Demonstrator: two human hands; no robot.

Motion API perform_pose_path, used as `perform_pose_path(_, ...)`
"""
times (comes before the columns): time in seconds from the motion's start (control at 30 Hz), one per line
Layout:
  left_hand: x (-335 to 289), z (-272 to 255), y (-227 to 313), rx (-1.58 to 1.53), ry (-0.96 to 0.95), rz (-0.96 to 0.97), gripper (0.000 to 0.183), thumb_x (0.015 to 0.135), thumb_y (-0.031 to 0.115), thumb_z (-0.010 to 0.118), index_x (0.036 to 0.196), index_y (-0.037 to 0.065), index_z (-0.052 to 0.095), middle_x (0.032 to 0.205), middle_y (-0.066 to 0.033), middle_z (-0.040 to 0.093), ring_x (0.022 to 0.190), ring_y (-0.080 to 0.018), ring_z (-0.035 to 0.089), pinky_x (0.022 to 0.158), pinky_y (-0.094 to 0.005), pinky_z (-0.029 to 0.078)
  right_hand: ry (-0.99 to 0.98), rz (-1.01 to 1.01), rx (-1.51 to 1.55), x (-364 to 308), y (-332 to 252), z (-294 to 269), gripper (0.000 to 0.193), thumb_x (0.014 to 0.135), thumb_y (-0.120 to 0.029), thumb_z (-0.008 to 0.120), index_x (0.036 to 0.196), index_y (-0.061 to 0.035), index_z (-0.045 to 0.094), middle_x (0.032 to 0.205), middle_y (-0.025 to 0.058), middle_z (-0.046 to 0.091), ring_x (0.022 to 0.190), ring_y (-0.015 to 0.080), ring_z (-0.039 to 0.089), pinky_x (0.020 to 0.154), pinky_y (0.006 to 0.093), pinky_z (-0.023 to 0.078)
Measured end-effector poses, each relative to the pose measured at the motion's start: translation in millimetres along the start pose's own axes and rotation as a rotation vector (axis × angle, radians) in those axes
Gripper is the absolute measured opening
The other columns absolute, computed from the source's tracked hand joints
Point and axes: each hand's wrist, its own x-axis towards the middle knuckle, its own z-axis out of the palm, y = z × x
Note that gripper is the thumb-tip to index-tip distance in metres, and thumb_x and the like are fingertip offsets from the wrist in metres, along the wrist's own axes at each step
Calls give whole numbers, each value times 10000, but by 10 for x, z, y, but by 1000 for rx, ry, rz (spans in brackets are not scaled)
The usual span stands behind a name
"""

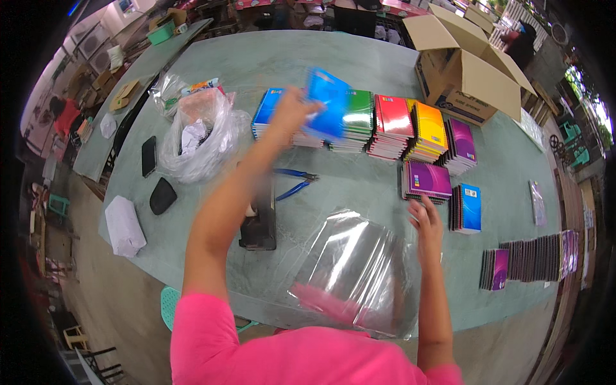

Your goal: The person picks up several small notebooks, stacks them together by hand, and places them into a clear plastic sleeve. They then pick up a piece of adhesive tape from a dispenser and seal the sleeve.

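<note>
The left hand (292,115), reaching up toward the centre top of the frame, is closed on a blue notebook (328,102) — fingers on its left edge, the cover lifted clear of the stacks and tilted, blurred by motion. Held by one edge like that, the book hangs free of the row below it, which looks like the grip of someone pulling a single copy off a pile.

The right hand (427,221), lower and right of centre, is spread, fingers loosely apart, resting at the right edge of a clear plastic sleeve (356,266) that lies on the table edge nearest the person. Whether it pinches the film or only steadies it, I cannot tell.

Behind the lifted book runs a row of spiral notebook stacks sorted by cover colour — blue stack (266,112), green stack (358,119), red stack (393,125), yellow stack (428,131) and purple stack (462,144) — the sorting seemingly so that one of each can be drawn in turn. Two more piles sit nearer, a purple pile (427,181) and a small blue pile (467,208). At the right edge a long line of wrapped books (532,256) stands on edge.

Between the arms lie blue-handled pliers (292,183) and a dark tape dispenser (258,224). To the upper left a crumpled plastic bag (199,138) sits on the grey-green table (359,61), and an open cardboard box (465,80) stands at the upper right.
</note>
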Motion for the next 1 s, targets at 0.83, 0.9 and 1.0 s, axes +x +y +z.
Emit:
perform_pose_path(0.83, -452, 488, 312, 183, -1159, 584, 205, 774, 43, 570, 966, 19, 639, 1103, -153, 601, 1061, -251, 561, 943, -367, 413, -615, 648, 948, 235, 6, 338, 672, 922, -516, 363, 1187, 92, 472, 1128, 213, 583, 982, 309, 609, 891, 420, 492)
perform_pose_path(0.9, -540, 654, 147, 518, -1117, 821, 206, 768, 62, 578, 955, 13, 647, 1187, -181, 556, 1113, -296, 528, 982, -388, 385, -546, 473, 499, 70, -76, 483, 479, 855, -286, 615, 1185, 37, 486, 1074, 161, 613, 941, 255, 631, 855, 398, 515)
perform_pose_path(1.0, -51, 510, -373, 922, -319, 772, 292, 762, 106, 599, 1038, 15, 622, 1260, -183, 505, 1173, -338, 470, 993, -410, 365, -517, 616, 472, 44, 73, 394, 404, 803, -121, 664, 1152, 6, 505, 1063, 134, 615, 924, 208, 637, 817, 358, 534)
